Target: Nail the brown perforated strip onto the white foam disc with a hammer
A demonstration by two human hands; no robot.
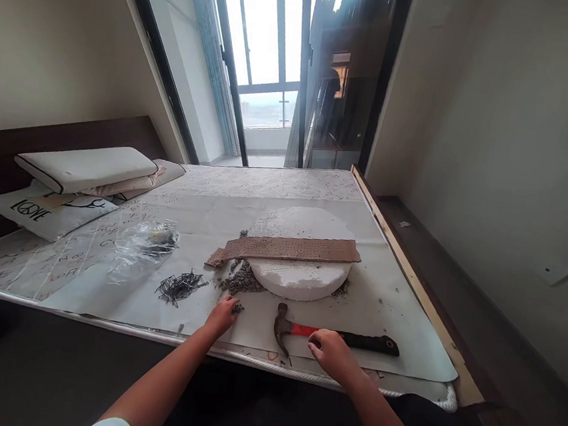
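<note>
My left hand [222, 314] is closed near the front edge of the sheet, with small grey crumbs [238, 308] at its fingertips. Beside it lies a pile of loose nails [181, 287]. My right hand [331, 353] has its fingers curled together in front of the handle of a claw hammer [369, 342]; whether anything is between them is hidden. The hammer lies flat, its head pointing left. Behind the hands rests a thick round white foam-like disc [297, 280]. Across the disc lies a brown strip dotted with holes [295, 249], its broken left end overhanging.
Grey rubble [242, 278] is heaped at the disc's left side. A clear plastic bag [143, 246] holding dark nails lies farther left. A pale sheet [394, 317] covers part of the mattress [312, 179]. Pillows [87, 167] lie by the headboard; a wooden rail [403, 271] borders the right.
</note>
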